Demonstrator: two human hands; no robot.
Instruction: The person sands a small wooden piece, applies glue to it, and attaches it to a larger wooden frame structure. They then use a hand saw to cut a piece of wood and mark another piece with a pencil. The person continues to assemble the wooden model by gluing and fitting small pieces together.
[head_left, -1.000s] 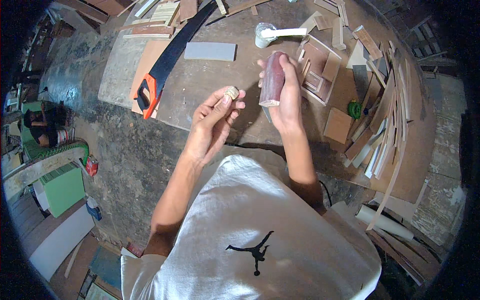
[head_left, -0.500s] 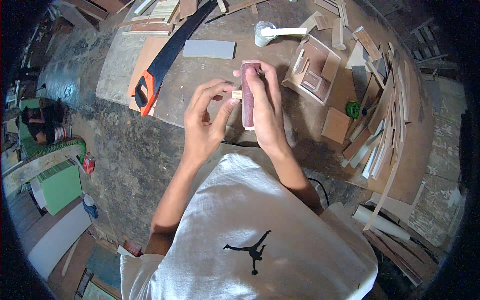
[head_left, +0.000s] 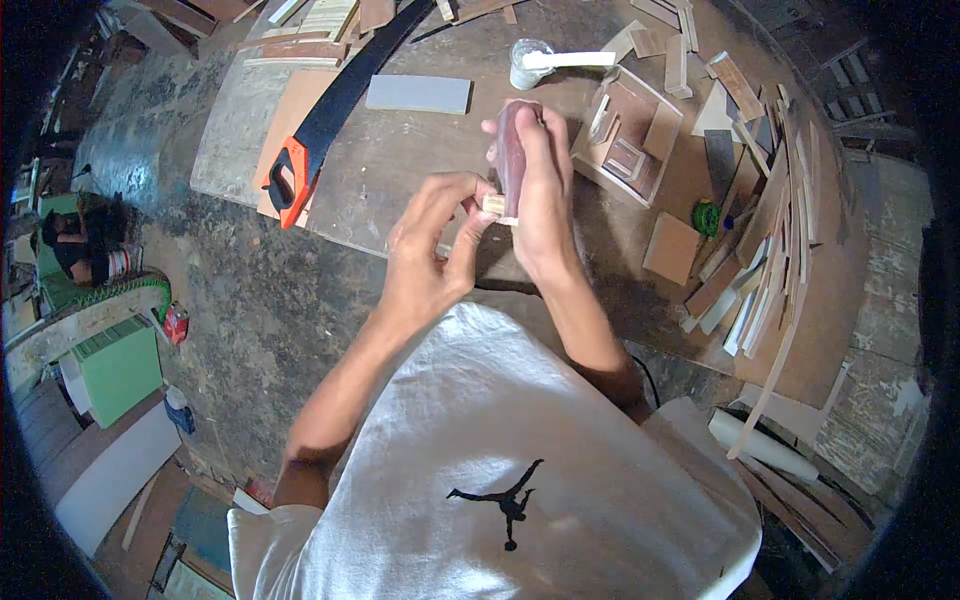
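Between the thumb and fingers of my left hand (head_left: 435, 235) is a small pale wooden block (head_left: 493, 204). My right hand (head_left: 545, 190) grips a reddish-brown sanding block (head_left: 512, 160), its fingers round the far side and the thumb along the near face. The wooden block's end meets the lower part of the sanding block's left face. Both hands are raised over the workbench's near edge. Past them lies a flat grey rectangular piece (head_left: 418, 94). To the right of my right hand sits a small open wooden box (head_left: 630, 140) with little wooden parts inside.
A handsaw (head_left: 330, 120) with an orange and black handle lies left on the workbench (head_left: 400, 170). A clear cup (head_left: 528, 66) with a white stick stands at the back. Wood strips (head_left: 780, 230) and a green roll (head_left: 706, 218) crowd the right. A person (head_left: 85, 245) is far left.
The sanding block has moved up and slightly right against the wooden block, and now tilts. My left hand has shifted a little right and down with the wooden block.
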